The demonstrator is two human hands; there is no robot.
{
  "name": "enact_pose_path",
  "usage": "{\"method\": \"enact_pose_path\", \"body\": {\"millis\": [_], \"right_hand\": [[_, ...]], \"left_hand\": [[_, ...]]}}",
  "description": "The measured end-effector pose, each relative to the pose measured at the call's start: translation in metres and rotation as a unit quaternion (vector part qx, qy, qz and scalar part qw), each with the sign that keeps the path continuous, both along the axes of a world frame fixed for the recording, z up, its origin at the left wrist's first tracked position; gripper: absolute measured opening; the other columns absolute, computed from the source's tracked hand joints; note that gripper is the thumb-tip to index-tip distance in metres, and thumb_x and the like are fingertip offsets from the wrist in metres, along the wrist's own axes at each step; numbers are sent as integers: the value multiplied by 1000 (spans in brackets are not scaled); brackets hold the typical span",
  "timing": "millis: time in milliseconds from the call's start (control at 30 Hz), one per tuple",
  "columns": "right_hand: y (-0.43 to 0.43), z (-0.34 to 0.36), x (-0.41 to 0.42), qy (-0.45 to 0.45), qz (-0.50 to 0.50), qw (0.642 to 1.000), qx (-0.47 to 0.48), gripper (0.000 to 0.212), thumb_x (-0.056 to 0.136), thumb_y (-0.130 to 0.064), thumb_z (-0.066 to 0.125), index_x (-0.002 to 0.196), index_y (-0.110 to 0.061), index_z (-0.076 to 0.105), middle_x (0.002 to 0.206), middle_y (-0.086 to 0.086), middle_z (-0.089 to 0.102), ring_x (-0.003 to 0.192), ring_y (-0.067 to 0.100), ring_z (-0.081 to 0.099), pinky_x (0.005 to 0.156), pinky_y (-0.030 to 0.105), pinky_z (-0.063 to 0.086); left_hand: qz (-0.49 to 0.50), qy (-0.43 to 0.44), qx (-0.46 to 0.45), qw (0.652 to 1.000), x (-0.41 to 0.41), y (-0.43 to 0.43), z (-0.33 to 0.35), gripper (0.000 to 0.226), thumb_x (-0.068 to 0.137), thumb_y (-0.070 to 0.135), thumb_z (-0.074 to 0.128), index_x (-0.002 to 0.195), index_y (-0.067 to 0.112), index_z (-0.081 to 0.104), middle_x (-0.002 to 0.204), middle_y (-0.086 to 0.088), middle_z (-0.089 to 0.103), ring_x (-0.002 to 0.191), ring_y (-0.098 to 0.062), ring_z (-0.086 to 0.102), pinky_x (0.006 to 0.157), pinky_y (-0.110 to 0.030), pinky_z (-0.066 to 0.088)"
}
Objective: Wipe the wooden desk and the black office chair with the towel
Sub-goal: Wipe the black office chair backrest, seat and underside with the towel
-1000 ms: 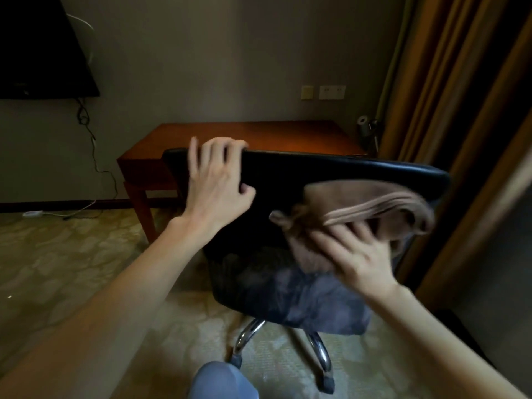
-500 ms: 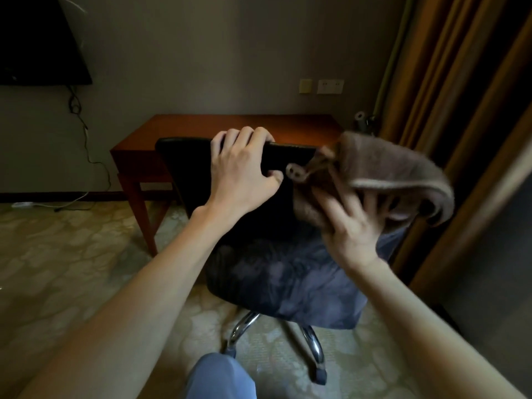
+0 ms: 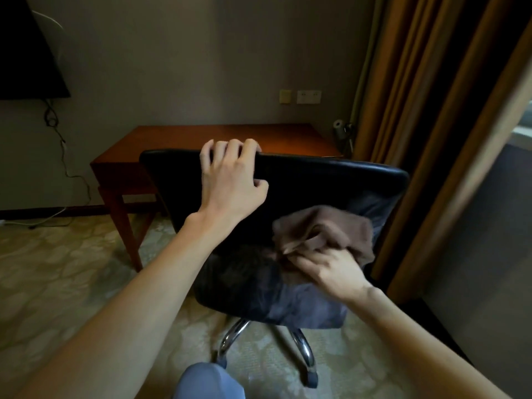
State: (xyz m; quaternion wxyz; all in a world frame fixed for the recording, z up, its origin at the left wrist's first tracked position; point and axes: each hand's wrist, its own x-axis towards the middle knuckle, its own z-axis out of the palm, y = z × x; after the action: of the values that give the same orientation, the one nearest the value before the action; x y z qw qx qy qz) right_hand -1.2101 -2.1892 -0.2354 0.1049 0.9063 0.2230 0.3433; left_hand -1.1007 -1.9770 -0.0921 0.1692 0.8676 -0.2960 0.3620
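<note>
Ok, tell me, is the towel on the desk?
No, the right hand holds the towel against the black chair, in front of the desk.

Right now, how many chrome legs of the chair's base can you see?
2. One chrome leg angles left from under the chair seat, and the other angles right towards a castor. Others may be hidden beneath the seat.

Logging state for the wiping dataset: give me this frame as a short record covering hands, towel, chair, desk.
left hand: grips the top edge of the black office chair
right hand: holds the towel
towel: brown, bunched, pressed on the backrest's near face, right side, below the top edge
wooden desk: behind the chair, against the wall
curtain: right of the chair
stage: wiping the chair
</note>
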Motion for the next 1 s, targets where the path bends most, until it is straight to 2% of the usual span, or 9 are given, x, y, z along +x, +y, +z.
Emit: {"method": "enact_pose_path", "body": {"millis": [167, 267, 433, 600, 700, 767, 833, 933, 1000], "right_hand": [[-24, 66, -31, -185, -50, 980, 49, 32, 96, -17, 66, 127, -17, 73, 119, 9, 73, 103, 36, 59, 84, 45, 48], [-42, 96, -34, -203, -67, 976, 34, 35, 108, -28, 47, 129, -15, 72, 129, 13, 69, 113, 42, 59, 94, 52, 44], [-55, 69, -12, -207, -83, 973, 57, 34, 105, -21, 56, 137, -16, 65, 147, 15, 55, 121, 46, 60, 99, 63, 48], [-38, -7, 14, -27, -93, 985, 144, 45, 91, -13, 71, 136, -17, 65, 103, 24, 75, 76, 40, 75, 61, 41, 62], [-24, -45, 17, 100, -113, 976, 155, 40, 92, -15, 67, 131, -19, 71, 100, 19, 76, 79, 37, 75, 67, 38, 61], [-20, -59, 12, 149, -112, 973, 134, 40, 95, -38, 58, 127, -21, 74, 111, 13, 76, 93, 31, 75, 77, 29, 59], [-18, -63, 4, 147, -101, 980, 92, 43, 95, -42, 50, 126, -25, 74, 118, 10, 75, 102, 29, 74, 83, 28, 59], [-18, -57, -11, 113, -49, 991, 43, 42, 92, -23, 46, 119, -26, 78, 100, 6, 78, 80, 26, 75, 62, 30, 59], [-18, -40, -22, 70, -23, 996, 44, 40, 93, -17, 48, 122, -18, 76, 106, 6, 78, 79, 26, 75, 60, 31, 58]], "left_hand": [[-85, -36, 110, 990, -20, -38, 16, 55, 78, 26, 68, 131, 18, 55, 120, -5, 64, 117, -30, 56, 109, -42, 38], [-94, -29, 124, 987, -26, -61, 16, 55, 83, 30, 69, 133, 17, 53, 123, -4, 63, 117, -29, 56, 102, -41, 41], [-81, -54, 79, 992, -20, -62, 7, 45, 79, 24, 65, 123, 18, 60, 114, -2, 66, 110, -28, 58, 94, -41, 43], [-82, -67, 56, 993, -9, -53, 4, 46, 76, 21, 63, 122, 17, 62, 111, -1, 67, 106, -26, 59, 92, -40, 43], [-81, -72, 42, 993, -4, -46, 3, 46, 75, 20, 63, 121, 18, 62, 110, 0, 66, 105, -25, 58, 92, -39, 42], [-78, -70, 34, 994, -2, -42, 3, 45, 74, 20, 63, 119, 19, 62, 109, 0, 66, 104, -24, 58, 92, -38, 40], [-74, -71, 26, 994, -3, -38, 0, 44, 74, 19, 62, 118, 19, 61, 109, 0, 65, 104, -24, 57, 94, -38, 40], [-60, -76, 17, 995, -8, -34, -5, 45, 76, 17, 63, 121, 17, 61, 112, -4, 64, 108, -27, 56, 101, -41, 39], [-40, -77, 17, 996, -13, -36, -8, 46, 78, 15, 64, 124, 16, 60, 117, -7, 63, 113, -30, 56, 109, -44, 38]]}}
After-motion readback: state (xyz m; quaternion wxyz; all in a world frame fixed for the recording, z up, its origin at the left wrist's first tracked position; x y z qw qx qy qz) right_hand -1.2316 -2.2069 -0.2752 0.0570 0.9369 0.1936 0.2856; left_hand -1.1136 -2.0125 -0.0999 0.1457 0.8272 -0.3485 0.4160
